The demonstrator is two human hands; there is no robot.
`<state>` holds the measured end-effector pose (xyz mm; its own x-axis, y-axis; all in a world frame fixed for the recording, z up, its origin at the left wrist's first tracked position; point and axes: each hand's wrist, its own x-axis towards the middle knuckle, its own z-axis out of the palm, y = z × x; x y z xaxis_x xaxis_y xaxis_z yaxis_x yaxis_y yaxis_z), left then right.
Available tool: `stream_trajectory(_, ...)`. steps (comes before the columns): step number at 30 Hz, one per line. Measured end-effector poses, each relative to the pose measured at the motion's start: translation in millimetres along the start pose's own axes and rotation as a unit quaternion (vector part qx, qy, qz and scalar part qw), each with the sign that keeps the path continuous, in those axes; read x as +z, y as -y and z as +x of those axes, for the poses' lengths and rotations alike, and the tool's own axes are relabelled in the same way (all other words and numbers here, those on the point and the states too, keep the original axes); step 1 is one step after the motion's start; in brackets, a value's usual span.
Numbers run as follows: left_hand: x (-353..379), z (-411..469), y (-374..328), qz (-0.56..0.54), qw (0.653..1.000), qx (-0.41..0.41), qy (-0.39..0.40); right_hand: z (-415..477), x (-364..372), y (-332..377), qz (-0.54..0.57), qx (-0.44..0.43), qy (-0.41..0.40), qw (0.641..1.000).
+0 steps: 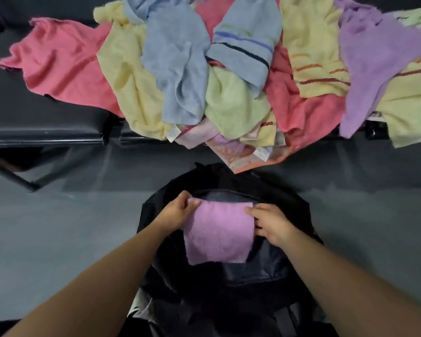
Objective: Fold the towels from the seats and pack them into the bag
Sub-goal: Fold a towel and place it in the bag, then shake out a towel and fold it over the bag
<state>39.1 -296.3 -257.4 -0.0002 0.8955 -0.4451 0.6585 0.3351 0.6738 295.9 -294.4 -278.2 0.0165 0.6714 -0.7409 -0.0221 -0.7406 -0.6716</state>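
Observation:
A folded pink towel [219, 233] lies over the open mouth of a black bag [231, 183] on the floor in front of me. My left hand [178, 212] grips the towel's upper left corner. My right hand [270, 221] pinches its right edge. On the black seats [41, 113] behind the bag lies a heap of unfolded towels: a red one [58, 66], a yellow one [129, 83], a blue one [178, 62], a striped blue one [246, 47], a light green one [233, 103], a purple one [370, 69] and others.
Grey floor [66, 229] spreads left and right of the bag. Some towels hang over the seats' front edge, close above the bag. A dark metal seat leg [12, 176] stands at the left.

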Motion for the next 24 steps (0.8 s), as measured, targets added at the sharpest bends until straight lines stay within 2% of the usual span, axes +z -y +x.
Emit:
stream_trajectory(3,20,24,28,-0.004,0.999,-0.031,0.019,36,16,-28,-0.047,0.046,-0.01,0.998)
stream_trajectory(8,48,65,61,-0.032,0.995,-0.098,-0.015,101,48,-64,-0.117,-0.015,-0.098,0.988)
stream_trajectory(11,61,81,78,-0.053,0.986,-0.157,0.016,117,59,-81,-0.162,-0.004,-0.088,0.983)
stream_trajectory(14,75,86,90,0.052,0.976,-0.207,0.047,120,62,-95,-0.221,-0.014,-0.101,0.97)
stream_trajectory(17,86,81,96,0.092,0.964,-0.242,0.06,111,62,-102,-0.255,-0.012,-0.139,0.957)
stream_trajectory(19,89,72,96,0.098,0.958,-0.264,0.062,108,62,-108,-0.255,-0.014,-0.123,0.959)
stream_trajectory(21,87,64,101,0.116,0.954,-0.277,0.025,106,63,-112,-0.252,-0.013,-0.084,0.964)
stream_trajectory(24,75,53,101,0.199,0.938,-0.28,0.035,97,68,-113,-0.257,-0.004,-0.053,0.965)
